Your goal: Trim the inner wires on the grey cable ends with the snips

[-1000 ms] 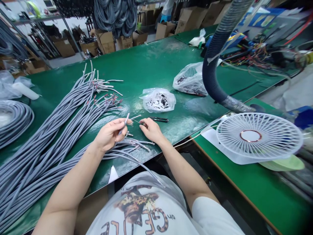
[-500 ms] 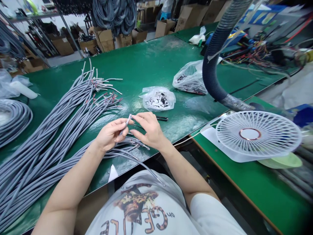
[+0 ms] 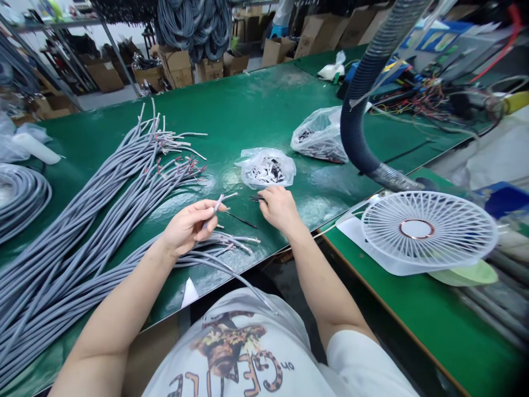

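My left hand (image 3: pixel 193 225) pinches a grey cable near its stripped end, where thin light wires (image 3: pixel 221 200) stick out past the fingertips. To its right, my right hand (image 3: pixel 278 207) has its fingers closed on a dark tool (image 3: pixel 256 198) lying low over the table; the palm hides part of it. Just beyond this hand sits an open plastic bag (image 3: pixel 269 167) of small black and white parts. A thin black item (image 3: pixel 243 220) lies between the hands. Stripped cables (image 3: pixel 231 242) spread below my left hand.
Long bundles of grey cables (image 3: pixel 103 193) cover the left of the green table (image 3: pixel 248 105). A second bag of parts (image 3: pixel 320 138) and a ribbed hose (image 3: pixel 357 127) stand at the right, with a white fan (image 3: pixel 463 234) nearer. A coiled cable (image 3: pixel 25 201) lies far left.
My right hand has moved right, away from the cable end, and closed on the dark tool on the table. The thin wires at the cable end now show spread apart. My left hand has hardly moved.
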Available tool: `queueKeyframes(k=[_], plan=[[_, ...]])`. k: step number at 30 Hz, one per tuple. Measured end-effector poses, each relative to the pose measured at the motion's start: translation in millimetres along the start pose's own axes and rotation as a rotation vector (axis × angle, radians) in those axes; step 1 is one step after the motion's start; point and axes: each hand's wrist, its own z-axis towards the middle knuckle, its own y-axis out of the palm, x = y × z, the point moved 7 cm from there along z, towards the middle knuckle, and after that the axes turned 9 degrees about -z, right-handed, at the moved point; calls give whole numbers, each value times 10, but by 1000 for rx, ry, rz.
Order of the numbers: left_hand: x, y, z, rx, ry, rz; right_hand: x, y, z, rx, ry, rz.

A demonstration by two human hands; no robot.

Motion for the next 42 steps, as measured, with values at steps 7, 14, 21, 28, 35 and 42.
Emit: queueKeyframes(k=[7,14,21,28,35,42], plan=[[-45,77,-40,27,25,131,249,274,-37,-208,72,-67],[-51,147,-104,42,82,367,359,278,-129,-164,159,274],[85,288,-265,119,395,777,203,-138,-518,24,354,1242],[119,355,-319,149,551,949,-518,-430,-882,-255,254,1549],[104,405,-337,108,603,1096,-770,-420,-963,-340,249,1632],[99,409,-346,98,608,1130,-771,-397,-944,-332,254,1642]])
